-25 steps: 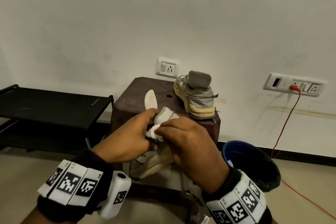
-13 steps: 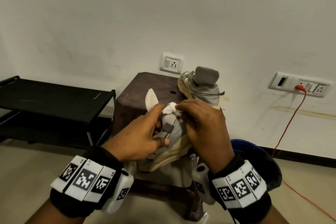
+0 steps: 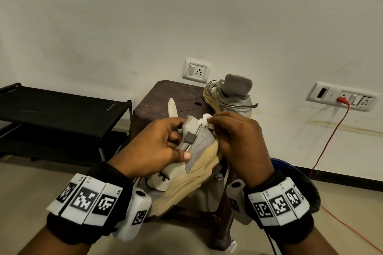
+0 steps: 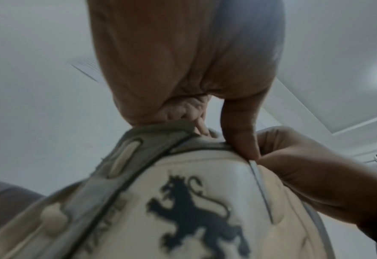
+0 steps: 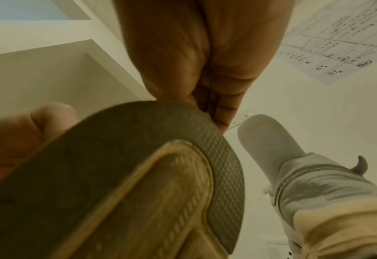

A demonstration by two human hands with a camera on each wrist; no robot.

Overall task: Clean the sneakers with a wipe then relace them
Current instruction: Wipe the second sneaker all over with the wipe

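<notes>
A beige and grey sneaker with a black lion print is held in the air over the brown stool, heel up. My left hand grips its collar, fingers hooked inside and thumb on the outside. My right hand pinches a crumpled white wipe against the top of the heel. The sole fills the right wrist view. A second grey sneaker stands upright on the stool's far right corner, seen as well in the right wrist view.
A cream insole lies on the stool behind my left hand. A black shoe rack stands at the left. A blue bucket sits on the floor at the right. A red cable hangs from the wall sockets.
The held sneaker has been raised and its heel turned up. My right hand moved the wipe from the shoe's front up to the top of the heel.
</notes>
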